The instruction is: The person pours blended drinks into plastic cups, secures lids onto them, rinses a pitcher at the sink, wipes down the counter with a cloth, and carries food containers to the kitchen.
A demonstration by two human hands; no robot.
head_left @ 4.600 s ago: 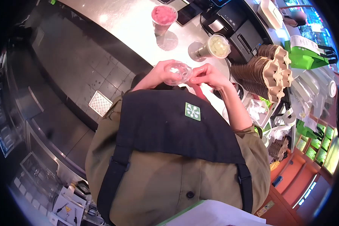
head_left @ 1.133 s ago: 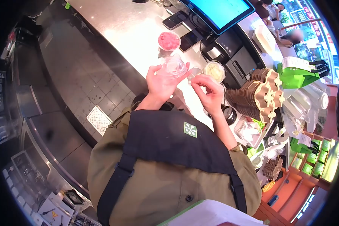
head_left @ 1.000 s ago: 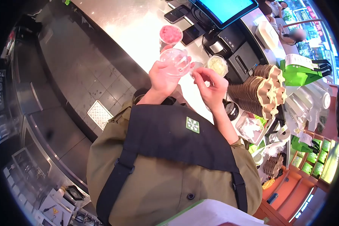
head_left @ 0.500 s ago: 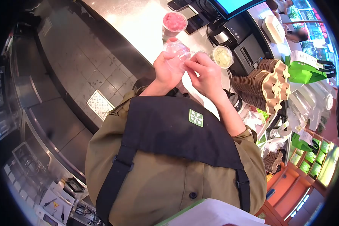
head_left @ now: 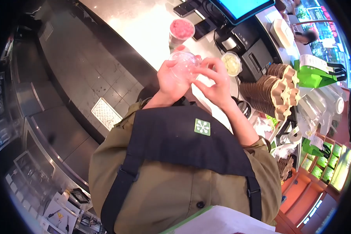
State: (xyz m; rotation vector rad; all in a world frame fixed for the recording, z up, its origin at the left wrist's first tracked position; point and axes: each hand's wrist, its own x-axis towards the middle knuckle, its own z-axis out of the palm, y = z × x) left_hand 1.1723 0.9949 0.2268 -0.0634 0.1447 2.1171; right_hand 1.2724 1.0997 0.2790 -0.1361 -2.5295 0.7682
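A clear plastic dome lid (head_left: 184, 63) rests in my left hand (head_left: 171, 80), whose fingers curl around its side. My right hand (head_left: 214, 82) is at the lid's right edge with its fingers apart; whether the fingertips touch the plastic I cannot tell. Just beyond the lid stands a cup of pink icy drink (head_left: 181, 30), filled to the rim. A smaller cup with pale green contents (head_left: 231, 64) is to the right of my right hand.
Stacked brown cardboard cup carriers (head_left: 271, 91) stand on the right of the bright counter (head_left: 140, 29). At the back are a screen (head_left: 241, 8), black devices and a phone (head_left: 189, 7). A green bag (head_left: 316, 74) sits farther right. Tiled floor (head_left: 85, 66) lies left.
My right hand's fingers have spread from a pinch at the lid's edge. The lid has turned slightly in my left hand. The view has shifted a little.
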